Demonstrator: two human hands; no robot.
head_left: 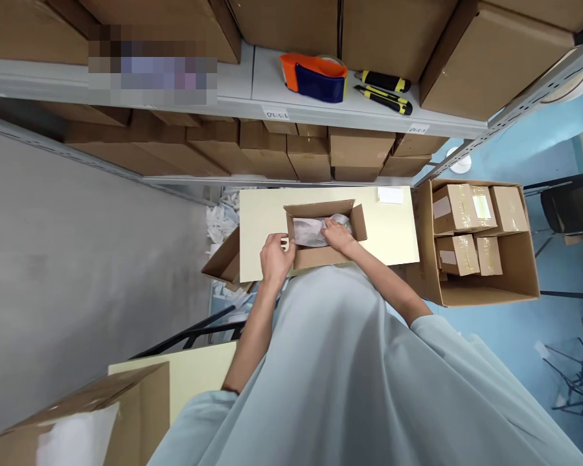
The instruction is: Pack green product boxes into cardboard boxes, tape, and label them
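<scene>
A small open cardboard box (320,255) sits on a pale yellow table (393,226) in front of me. Inside it lies something wrapped in clear plastic (308,231). My left hand (276,257) grips the box's near left corner, fingers curled over the edge. My right hand (337,234) reaches into the box and presses down on the plastic-wrapped item, fingers bent over it. My light blue shirt hides the table's near edge.
A large open carton (519,272) with several taped small boxes stands right of the table. A shelf above holds an orange tape dispenser (313,74), two yellow-black utility knives (383,90) and brown cartons. Another open box (226,259) and white packing scraps (221,220) lie left.
</scene>
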